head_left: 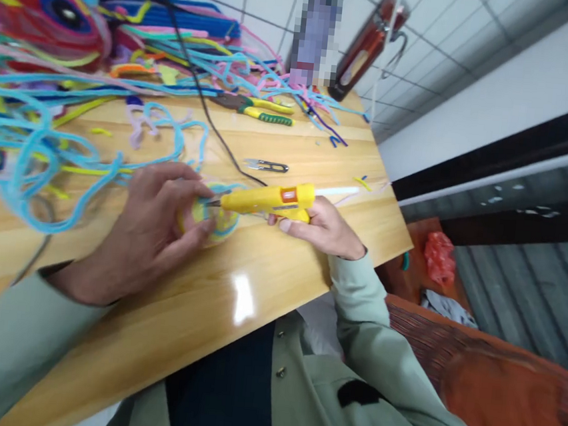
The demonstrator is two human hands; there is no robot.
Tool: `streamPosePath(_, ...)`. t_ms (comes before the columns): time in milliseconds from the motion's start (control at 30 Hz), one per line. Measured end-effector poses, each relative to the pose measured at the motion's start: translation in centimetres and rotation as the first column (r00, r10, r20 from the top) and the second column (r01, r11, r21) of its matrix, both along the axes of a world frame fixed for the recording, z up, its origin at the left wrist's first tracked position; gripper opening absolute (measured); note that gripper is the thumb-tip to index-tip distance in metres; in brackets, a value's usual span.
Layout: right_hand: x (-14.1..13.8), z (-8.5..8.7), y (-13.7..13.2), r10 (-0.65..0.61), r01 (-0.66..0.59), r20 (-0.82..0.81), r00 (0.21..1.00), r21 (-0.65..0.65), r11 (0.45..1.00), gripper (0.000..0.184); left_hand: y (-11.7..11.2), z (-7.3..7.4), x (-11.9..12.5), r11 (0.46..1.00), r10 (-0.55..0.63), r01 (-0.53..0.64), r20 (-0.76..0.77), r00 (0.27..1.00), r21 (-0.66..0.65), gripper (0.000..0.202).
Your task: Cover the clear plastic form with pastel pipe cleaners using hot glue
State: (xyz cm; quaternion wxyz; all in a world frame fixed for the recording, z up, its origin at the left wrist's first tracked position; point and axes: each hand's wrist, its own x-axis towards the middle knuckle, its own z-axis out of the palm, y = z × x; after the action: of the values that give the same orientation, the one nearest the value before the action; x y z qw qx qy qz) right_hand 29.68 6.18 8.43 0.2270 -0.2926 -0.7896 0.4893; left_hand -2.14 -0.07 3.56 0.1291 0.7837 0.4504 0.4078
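Observation:
My right hand (323,229) is closed round the grip of a yellow hot glue gun (265,200), which lies level with its metal nozzle pointing left. A white glue stick (339,191) sticks out of its back end. Between the thumb and fingers of my left hand (150,220) is a yellow and light-blue pipe cleaner piece (223,224), rounded in outline. The nozzle tip is at this piece, close to my left fingertips. My fingers cover part of the piece, so its full shape is hidden.
Small thread snips (268,166) and green-yellow pliers (256,108) lie beyond my hands. Light-blue pipe cleaners (43,150) tangle at the left. A black cord (200,91) crosses the table (197,285). A dark red bottle (364,50) stands by the tiled wall.

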Motion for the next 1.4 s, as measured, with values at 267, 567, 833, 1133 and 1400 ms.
streamPosePath(267,0.2,-1.0,0.4,0.020,-0.020,-0.021,1.000,0.003,1.000,0.045,0.6,-0.6,-0.6,1.000,-0.022,0.022,-0.014,1.000,0.012,0.032)
streamPosePath(567,0.3,0.0,-0.6,-0.071,0.072,-0.043,0.997,0.011,0.997,0.026,0.0,0.2,0.1,0.999,-0.036,0.037,-0.029,0.999,0.019,0.029)
streamPosePath(833,-0.1,0.8,-0.7,-0.094,0.095,-0.017,0.995,0.015,0.995,0.022,0.1,0.4,0.4,0.998,-0.044,0.043,0.007,0.999,0.053,0.024)
streamPosePath(1133,0.0,0.8,-0.6,-0.089,0.089,-0.019,0.996,0.017,0.996,0.020,0.1,0.5,0.2,0.999,-0.035,0.035,-0.031,0.999,-0.015,0.029)
streamPosePath(1400,0.0,0.7,-0.6,-0.114,0.114,0.004,0.993,-0.007,0.993,0.028,0.0,0.5,0.3,0.999,-0.023,0.022,-0.045,0.999,-0.040,0.027)
